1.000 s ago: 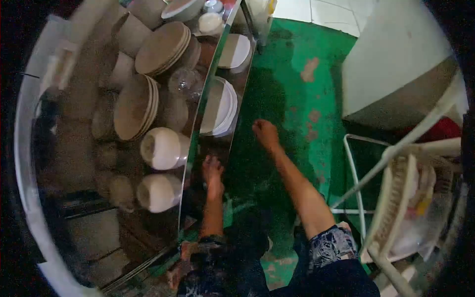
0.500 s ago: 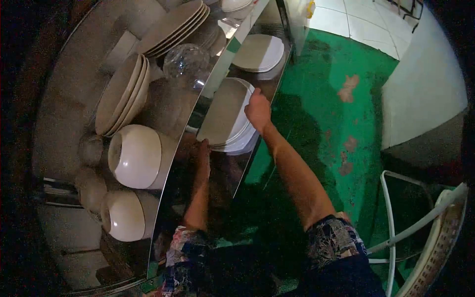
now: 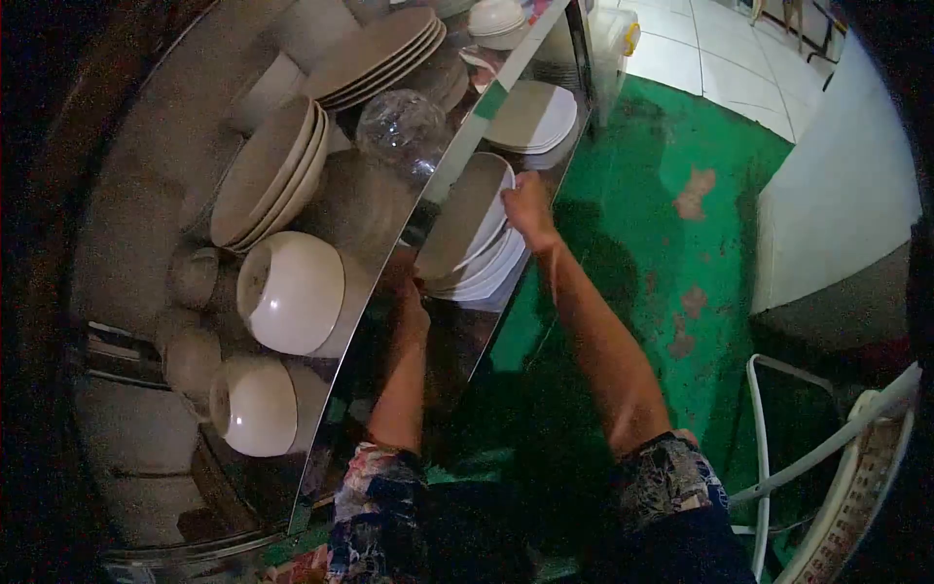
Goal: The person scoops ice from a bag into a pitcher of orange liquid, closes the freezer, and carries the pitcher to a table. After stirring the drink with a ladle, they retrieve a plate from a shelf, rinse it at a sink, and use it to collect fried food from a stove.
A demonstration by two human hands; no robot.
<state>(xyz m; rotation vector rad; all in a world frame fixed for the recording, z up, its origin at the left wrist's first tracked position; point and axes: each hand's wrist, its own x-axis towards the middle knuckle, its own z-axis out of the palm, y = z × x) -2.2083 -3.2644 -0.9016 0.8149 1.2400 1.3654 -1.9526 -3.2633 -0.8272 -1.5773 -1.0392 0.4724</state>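
A stack of white plates [image 3: 484, 274] rests on the lower shelf, partly under the upper shelf's metal edge. My right hand [image 3: 530, 209] is closed on the right rim of the top plate [image 3: 467, 209], which is raised and tilted over the rest. Near the plate's lower left edge is my left hand [image 3: 411, 297], in shadow and partly behind the shelf edge, its fingers hard to make out. Behind the stack lies a second pile of plates [image 3: 530, 115].
The upper shelf holds two white pots [image 3: 297, 292], leaning bowls [image 3: 268, 180], a plate stack [image 3: 375, 58], a glass bowl [image 3: 401, 122] and small bowls [image 3: 496, 18]. A white chair frame [image 3: 764, 438] stands at right on the green floor [image 3: 632, 282].
The top plate has been lifted at its rim, and a gap now shows between it and the plates below. The view has shifted slightly, moving the shelves a little to the right.
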